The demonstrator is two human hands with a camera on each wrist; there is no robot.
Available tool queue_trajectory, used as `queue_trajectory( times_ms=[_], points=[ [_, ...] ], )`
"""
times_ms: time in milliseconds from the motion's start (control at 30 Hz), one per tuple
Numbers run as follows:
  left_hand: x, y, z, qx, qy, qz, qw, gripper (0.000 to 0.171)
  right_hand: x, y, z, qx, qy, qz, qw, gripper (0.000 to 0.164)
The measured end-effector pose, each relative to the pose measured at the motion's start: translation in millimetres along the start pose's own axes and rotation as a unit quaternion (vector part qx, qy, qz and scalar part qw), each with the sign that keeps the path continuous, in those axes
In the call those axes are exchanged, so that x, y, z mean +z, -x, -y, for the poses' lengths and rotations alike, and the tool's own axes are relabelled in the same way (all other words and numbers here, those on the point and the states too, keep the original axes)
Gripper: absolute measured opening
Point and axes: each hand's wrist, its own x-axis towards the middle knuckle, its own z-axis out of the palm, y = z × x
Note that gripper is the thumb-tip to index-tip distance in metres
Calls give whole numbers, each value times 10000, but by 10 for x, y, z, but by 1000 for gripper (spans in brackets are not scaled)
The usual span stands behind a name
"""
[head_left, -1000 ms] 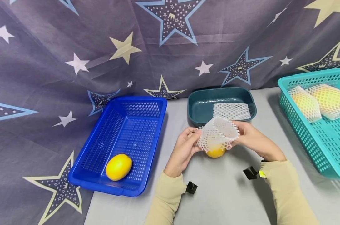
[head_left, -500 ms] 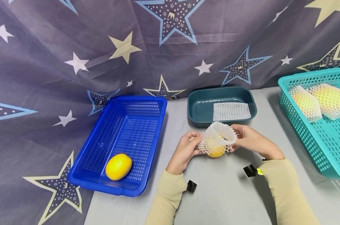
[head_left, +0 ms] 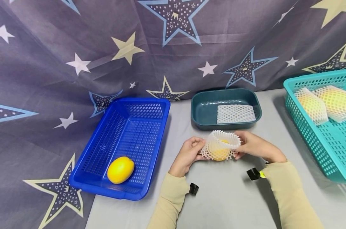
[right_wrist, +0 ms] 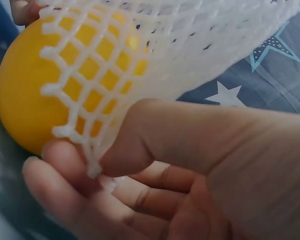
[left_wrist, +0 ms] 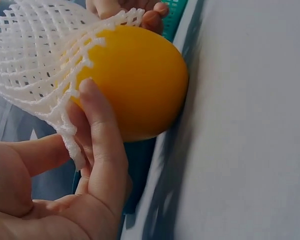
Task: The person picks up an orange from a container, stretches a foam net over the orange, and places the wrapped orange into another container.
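Observation:
A white foam fruit net (head_left: 211, 144) is stretched over a smooth yellow fruit (head_left: 220, 154) above the grey table. My left hand (head_left: 187, 156) pinches the net's left edge between thumb and fingers. On the opposite side my right hand (head_left: 255, 146) pinches the other edge. In the left wrist view the bare lower end of the yellow fruit (left_wrist: 145, 85) sticks out past the net's rim, with a left fingertip close against it. The right wrist view has the foam mesh (right_wrist: 92, 75) spread across the fruit's side.
A blue basket (head_left: 84, 181) at left holds another yellow fruit (head_left: 120, 170). Behind my hands stands a dark green tray (head_left: 204, 116) with a flat foam net (head_left: 235, 114). A turquoise basket (head_left: 307, 133) at right holds net-covered fruits (head_left: 337, 101).
Both hands have lowered the net slightly, and it now covers more of the yellow fruit. The baskets and tray have not moved.

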Motion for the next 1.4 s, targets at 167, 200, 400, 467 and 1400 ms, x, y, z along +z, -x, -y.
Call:
queue_trajectory(
  times_ms=[167,200,400,467,1400],
  points=[
    [-7,7,14,7,-181,-125,9998,24,17,-12,-24,258,130,-226,9993,35],
    [-7,8,18,7,-242,-178,9995,23,23,-18,-28,290,172,-285,9990,34],
    [2,-12,57,-21,-636,-421,9971,16,51,-51,-39,490,412,-464,9969,33],
    [2,-12,65,-16,-702,-449,9965,15,62,-61,-37,578,517,-498,9957,33],
    [81,228,-280,1606,-3490,848,9193,67,28,77,167,-1056,1887,-358,9757,53]
  ],
)
